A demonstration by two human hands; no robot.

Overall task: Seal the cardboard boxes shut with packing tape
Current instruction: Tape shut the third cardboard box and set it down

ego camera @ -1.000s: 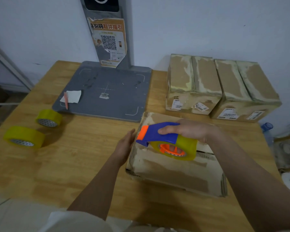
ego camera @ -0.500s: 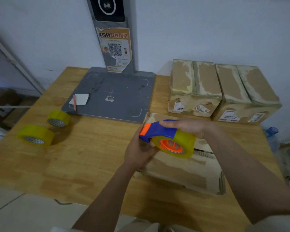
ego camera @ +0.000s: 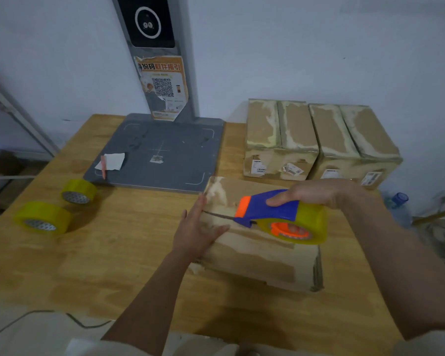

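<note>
Left hand point(ego camera: 199, 231) now flat, fingers spread on near cardboard box point(ego camera: 257, 255) (off the dispenser); right hand point(ego camera: 316, 192) fingers clamped round tape dispenser point(ego camera: 280, 214).

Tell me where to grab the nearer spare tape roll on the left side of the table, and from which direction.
Grip the nearer yellow tape roll across its curved yellow band, coming from above. It lies tipped with its open core facing forward and down toward the table edge, so the top of the band is exposed and nothing crowds it; the second roll sits apart behind it. Probably a free hand would span its width.
</note>
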